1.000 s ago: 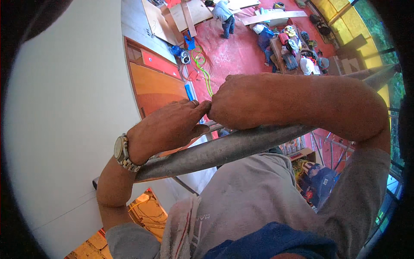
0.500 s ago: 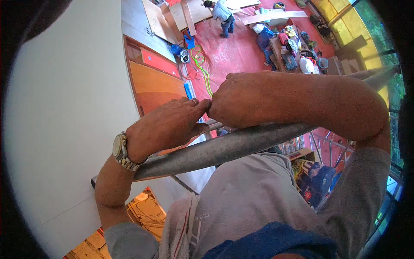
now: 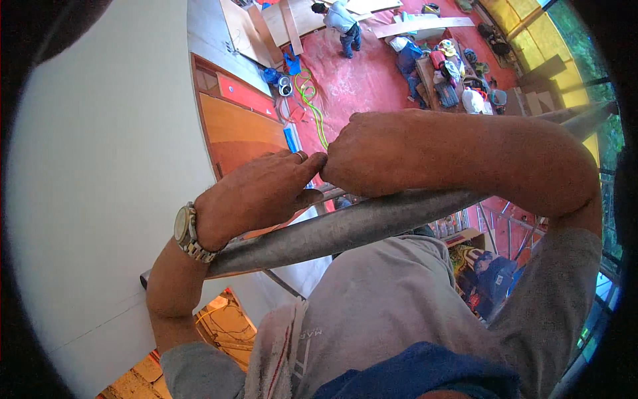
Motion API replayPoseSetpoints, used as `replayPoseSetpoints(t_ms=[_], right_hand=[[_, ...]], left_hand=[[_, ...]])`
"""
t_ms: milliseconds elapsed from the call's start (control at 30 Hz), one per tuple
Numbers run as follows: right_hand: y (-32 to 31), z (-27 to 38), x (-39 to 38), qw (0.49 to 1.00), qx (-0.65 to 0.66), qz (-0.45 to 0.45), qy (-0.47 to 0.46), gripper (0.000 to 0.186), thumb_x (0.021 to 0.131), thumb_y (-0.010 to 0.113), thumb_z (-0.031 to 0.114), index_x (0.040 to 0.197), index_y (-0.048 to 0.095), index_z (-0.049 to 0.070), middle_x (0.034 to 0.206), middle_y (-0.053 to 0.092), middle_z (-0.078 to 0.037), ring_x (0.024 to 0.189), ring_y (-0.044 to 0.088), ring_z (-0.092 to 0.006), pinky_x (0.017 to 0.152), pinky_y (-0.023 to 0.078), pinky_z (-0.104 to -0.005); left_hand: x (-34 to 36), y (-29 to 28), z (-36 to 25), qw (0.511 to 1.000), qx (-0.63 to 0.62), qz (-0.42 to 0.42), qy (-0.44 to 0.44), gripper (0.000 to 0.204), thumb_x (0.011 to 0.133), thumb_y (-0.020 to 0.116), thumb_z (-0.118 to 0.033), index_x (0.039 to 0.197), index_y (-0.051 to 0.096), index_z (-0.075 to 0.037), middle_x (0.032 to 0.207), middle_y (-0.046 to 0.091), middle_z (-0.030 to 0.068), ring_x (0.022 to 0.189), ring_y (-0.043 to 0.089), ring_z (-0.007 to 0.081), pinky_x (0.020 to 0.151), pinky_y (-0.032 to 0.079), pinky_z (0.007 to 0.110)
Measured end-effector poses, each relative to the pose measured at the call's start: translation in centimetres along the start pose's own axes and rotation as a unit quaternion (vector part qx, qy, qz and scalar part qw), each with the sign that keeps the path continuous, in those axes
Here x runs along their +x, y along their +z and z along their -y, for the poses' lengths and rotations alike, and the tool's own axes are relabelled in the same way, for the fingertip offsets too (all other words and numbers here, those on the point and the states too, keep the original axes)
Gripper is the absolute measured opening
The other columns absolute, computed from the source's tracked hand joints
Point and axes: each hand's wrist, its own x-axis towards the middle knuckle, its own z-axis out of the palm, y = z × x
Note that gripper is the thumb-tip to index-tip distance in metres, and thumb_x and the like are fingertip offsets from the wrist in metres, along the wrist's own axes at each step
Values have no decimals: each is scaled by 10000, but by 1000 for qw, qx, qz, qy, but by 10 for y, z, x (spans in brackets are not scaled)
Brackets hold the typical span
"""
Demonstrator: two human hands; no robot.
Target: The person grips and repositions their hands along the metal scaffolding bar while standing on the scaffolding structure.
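Note:
A thick grey metal pipe (image 3: pixel 345 229) runs across in front of my chest, with both my forearms over it. My left hand (image 3: pixel 259 189) hangs past the pipe, its thumb apart from the fingers and nothing in it that I can see. A ring and a metal wristwatch (image 3: pixel 185 225) are on that side. The left fingertips reach the edge of my right hand (image 3: pixel 369 156). That hand is bent at the wrist, back upward, its fingers curled down out of sight; whatever they may hold is hidden.
Far below lies a red-covered floor (image 3: pixel 349 86) where a person (image 3: pixel 343 28) stands beside boards. A table (image 3: pixel 428 83) heaped with bags and tools is at the right. A green hose (image 3: pixel 309 100) lies near an orange door (image 3: pixel 246 130). A white wall (image 3: pixel 106 186) fills the left.
The person on the floor below has shifted their head and upper body slightly left. My hands and the pipe stay practically where they were.

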Motion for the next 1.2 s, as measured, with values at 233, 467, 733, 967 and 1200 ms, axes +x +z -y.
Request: replayPoseSetpoints(t_ms=[233, 467, 733, 967, 1200], right_hand=[[36, -17, 11, 999, -49, 13, 5, 192, 894, 644, 184, 995, 732, 47, 924, 758, -170, 908, 759, -343, 807, 601, -496], [19, -3, 9, 998, -28, 20, 46, 202, 895, 643, 187, 1008, 737, 48, 932, 760, -175, 914, 760, -347, 813, 602, -498], [10, 0, 2, 999, -8, 21, 41, 187, 889, 649, 175, 992, 729, 41, 914, 759, -174, 902, 762, -343, 803, 602, -488], [29, -14, 4, 1000, -13, -23, 0, 178, 878, 661, 168, 979, 718, 33, 900, 758, -171, 890, 764, -340, 795, 602, -482], [30, -14, 12, 1000, -22, 6, 13, 192, 889, 662, 179, 996, 707, 27, 900, 760, -166, 884, 766, -336, 803, 604, -475]], left_hand=[[-1, -8, -8, 999, -12, 19, -25, 477, 1014, 629, -290, 1391, 524, -18, 1258, 649, 225, 1210, 609, 387, 1051, 489, 475], [1, -8, -7, 999, -2, 19, -28, 462, 1014, 629, -287, 1379, 534, -20, 1251, 655, 225, 1204, 613, 387, 1046, 493, 472], [0, -1, -2, 1000, -7, -3, -3, 461, 1014, 629, -284, 1380, 534, -21, 1220, 667, 229, 1183, 622, 387, 1041, 491, 477], [-3, -5, -4, 1000, -9, -4, -9, 477, 1009, 638, -273, 1390, 524, -10, 1214, 666, 231, 1174, 623, 389, 1032, 495, 479], [-1, 1, 7, 1000, -1, -2, -8, 466, 1010, 636, -245, 1406, 522, -28, 1219, 666, 231, 1164, 630, 399, 1036, 492, 484]])
